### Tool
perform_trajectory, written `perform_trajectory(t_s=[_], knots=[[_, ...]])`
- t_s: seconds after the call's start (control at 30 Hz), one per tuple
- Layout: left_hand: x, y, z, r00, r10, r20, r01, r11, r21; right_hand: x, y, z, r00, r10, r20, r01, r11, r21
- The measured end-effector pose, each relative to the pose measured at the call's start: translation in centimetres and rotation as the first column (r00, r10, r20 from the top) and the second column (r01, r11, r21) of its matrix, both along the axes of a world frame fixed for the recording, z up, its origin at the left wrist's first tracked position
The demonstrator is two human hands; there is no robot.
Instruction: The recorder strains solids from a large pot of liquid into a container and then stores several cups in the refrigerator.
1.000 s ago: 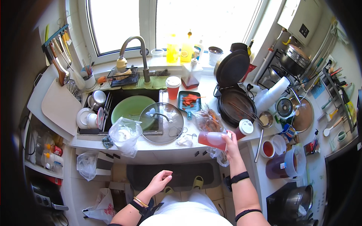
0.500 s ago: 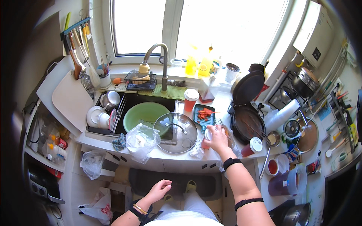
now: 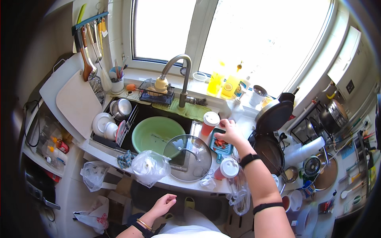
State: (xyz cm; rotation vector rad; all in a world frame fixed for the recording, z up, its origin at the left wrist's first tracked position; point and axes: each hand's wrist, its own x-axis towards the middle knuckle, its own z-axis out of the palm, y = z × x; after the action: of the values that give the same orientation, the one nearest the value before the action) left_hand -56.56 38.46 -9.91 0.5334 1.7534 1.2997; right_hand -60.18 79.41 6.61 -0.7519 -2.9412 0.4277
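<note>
— Left hand (image 3: pixel 163 204)?
— Hanging low, fingers loosely curled, empty.
— And the right hand (image 3: pixel 231 133)?
— Fingers closing on the small blue dish (image 3: pixel 220 146) of red pieces beside the glass lid (image 3: pixel 188 157). Best kept level, clear of the capped cup (image 3: pixel 208 123).

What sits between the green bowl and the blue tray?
In the head view, a glass lid overlaps the sink edge between the green bowl and the blue tray; a capped red cup stands further back.

Blown-out daylight from window (image 3: pixel 238 35), bright counter, dark vignetted corners, strong fisheye bending, sharp centre
</note>
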Motion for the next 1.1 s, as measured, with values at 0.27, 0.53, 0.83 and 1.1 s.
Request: perform_trajectory(t_s=[0.27,0.53,0.83,1.1], knots=[[0.5,2.2,-0.6,0.991,0.119,0.062,-0.119,0.993,0.001,-9.4,1.4,-2.6,0.979,-0.081,0.187,0.061,0.992,0.108],[0.5,2.5,0.2,0.984,0.146,0.101,-0.144,0.989,-0.024,-10.6,1.7,-4.2,0.986,-0.069,0.150,0.065,0.997,0.032],[-1.6,5.0,3.0,0.952,0.003,0.305,-0.060,0.982,0.177,-3.9,-0.7,3.6,0.992,-0.069,-0.109,0.044,0.976,-0.213],[-2.7,11.5,9.1,0.670,0.028,0.742,-0.354,0.890,0.286,7.2,-11.1,6.6,0.947,0.175,-0.270,-0.258,0.915,-0.309]])
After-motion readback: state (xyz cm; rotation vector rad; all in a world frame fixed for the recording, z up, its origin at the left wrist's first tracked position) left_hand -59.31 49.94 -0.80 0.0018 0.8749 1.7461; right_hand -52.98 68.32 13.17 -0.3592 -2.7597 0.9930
